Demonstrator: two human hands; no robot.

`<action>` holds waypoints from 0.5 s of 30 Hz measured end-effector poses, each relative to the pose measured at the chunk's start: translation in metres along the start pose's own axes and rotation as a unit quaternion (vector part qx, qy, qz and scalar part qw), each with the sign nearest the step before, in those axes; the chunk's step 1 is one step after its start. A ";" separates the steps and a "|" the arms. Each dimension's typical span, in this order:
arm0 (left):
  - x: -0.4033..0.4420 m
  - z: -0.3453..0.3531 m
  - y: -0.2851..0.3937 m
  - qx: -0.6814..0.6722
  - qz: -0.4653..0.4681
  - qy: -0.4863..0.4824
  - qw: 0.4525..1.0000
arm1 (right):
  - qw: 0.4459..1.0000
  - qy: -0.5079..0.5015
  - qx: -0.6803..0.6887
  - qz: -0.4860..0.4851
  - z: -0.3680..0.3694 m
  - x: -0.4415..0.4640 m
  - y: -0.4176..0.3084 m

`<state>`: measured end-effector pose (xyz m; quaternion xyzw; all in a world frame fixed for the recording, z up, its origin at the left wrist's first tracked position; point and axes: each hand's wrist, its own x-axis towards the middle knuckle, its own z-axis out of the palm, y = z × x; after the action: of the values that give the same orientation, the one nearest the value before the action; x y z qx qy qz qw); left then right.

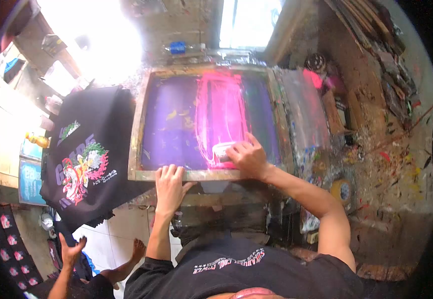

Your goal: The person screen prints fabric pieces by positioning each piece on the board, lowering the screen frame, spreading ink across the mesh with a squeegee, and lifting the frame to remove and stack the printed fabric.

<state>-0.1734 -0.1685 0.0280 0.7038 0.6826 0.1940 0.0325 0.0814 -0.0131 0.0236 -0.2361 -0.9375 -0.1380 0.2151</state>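
- My right hand (pixel 250 158) pinched the squeegee (pixel 221 152), fingers closed around its right end.
- That squeegee sat at the near end of a broad pink ink band (pixel 221 107), on the purple mesh (pixel 166 137) inside a wooden frame (pixel 211 175).
- My left hand (pixel 170 187) rested on the frame's near rail, fingers side by side, thumb spread away.
- Printed black cloth (pixel 84 154) lay left of the frame.
- Another person's hand (pixel 70 252) showed at lower left, fingers apart.
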 end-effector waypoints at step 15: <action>0.008 0.001 0.001 0.001 -0.050 -0.048 0.998 | 0.973 -0.142 0.037 0.180 0.085 0.175 0.172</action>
<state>-0.1722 -0.1608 0.0287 0.6772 0.7150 0.1573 0.0737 0.0000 0.2310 0.0589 -0.4105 -0.9048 -0.0275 0.1096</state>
